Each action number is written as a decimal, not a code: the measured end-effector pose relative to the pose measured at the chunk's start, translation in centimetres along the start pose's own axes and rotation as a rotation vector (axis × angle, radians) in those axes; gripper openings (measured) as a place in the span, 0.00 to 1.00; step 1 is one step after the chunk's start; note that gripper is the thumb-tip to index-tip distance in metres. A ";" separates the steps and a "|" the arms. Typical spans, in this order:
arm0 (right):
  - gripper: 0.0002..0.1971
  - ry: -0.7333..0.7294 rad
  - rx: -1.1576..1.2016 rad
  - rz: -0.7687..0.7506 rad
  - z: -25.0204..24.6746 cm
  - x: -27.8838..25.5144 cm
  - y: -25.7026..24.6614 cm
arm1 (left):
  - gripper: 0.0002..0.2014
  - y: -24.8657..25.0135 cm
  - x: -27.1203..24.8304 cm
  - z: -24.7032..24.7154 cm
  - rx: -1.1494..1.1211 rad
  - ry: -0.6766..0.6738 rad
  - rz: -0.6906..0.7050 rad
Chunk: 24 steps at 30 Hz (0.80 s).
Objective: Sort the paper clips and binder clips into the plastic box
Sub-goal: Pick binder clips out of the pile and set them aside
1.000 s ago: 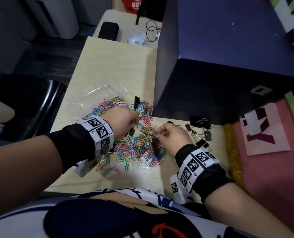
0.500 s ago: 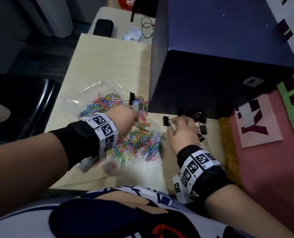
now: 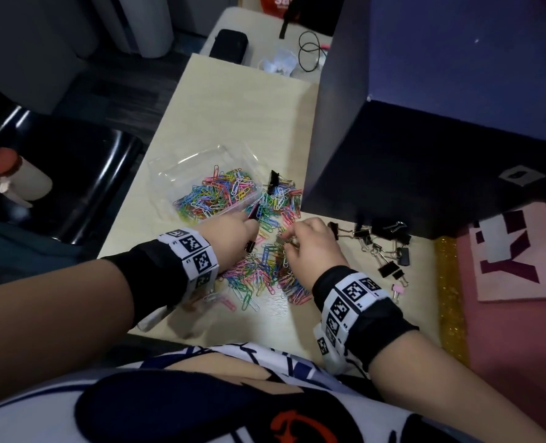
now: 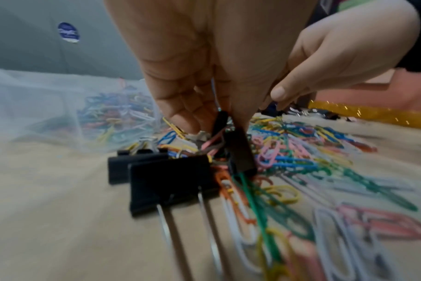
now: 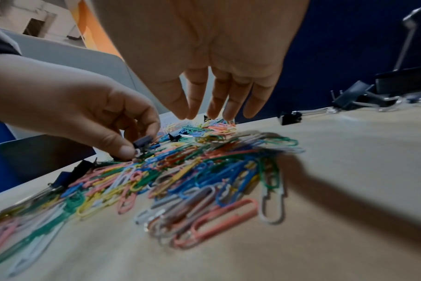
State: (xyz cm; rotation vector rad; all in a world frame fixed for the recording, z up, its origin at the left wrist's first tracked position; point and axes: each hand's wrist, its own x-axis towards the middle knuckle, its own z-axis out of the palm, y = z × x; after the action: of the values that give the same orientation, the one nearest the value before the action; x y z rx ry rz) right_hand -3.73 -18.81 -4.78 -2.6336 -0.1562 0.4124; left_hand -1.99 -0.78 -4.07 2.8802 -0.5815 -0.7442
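Paper clips [image 3: 265, 270], thin bent wire coated in many colours, lie heaped mid-frame in the head view on the pale wooden table [image 3: 233, 107]; more fill the clear plastic box [image 3: 201, 174] just up-left of the heap, its thin walls hard to trace. Left hand [image 3: 230, 233] sits over the heap's left edge, fingers curled and pinched on a small black binder clip [image 4: 240, 152]; motion blur hides the exact grip in the left wrist view. Right hand [image 3: 313, 244] hovers over the heap's right part; in the right wrist view its fingers [image 5: 219, 95] hang straight, slightly apart, holding nothing. A larger black binder clip [image 4: 171, 182] with two steel wire handles lies under the left wrist. Loose binder clips [image 3: 383, 247], black folded metal, cluster right of centre beside a big dark blue box [image 3: 441, 123], cut off at the frame's upper right.
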 end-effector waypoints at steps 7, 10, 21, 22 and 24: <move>0.12 -0.074 0.116 -0.079 -0.3 0.9 -2.0 | 0.15 -1.0 -1.3 -1.1 -0.305 0.249 0.040; 0.15 -0.086 0.160 -0.070 -0.7 1.1 -2.8 | 0.13 -0.9 -1.2 -1.7 -0.352 0.315 0.050; 0.08 0.085 0.123 0.221 -2.3 0.9 0.3 | 0.17 0.3 0.6 -1.3 -0.005 0.130 -0.026; 0.08 0.108 0.134 0.280 -2.6 0.8 1.0 | 0.16 0.5 0.9 -1.1 0.036 0.116 -0.031; 0.08 0.145 0.156 0.366 -3.0 0.8 2.2 | 0.20 0.8 1.6 -0.7 0.077 0.093 -0.036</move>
State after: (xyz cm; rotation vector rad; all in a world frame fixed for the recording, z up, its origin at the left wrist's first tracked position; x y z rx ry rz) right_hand -1.98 -21.88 -3.42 -2.5233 0.3936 0.3347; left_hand -0.67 -2.10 -3.99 2.9841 -0.5597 -0.6015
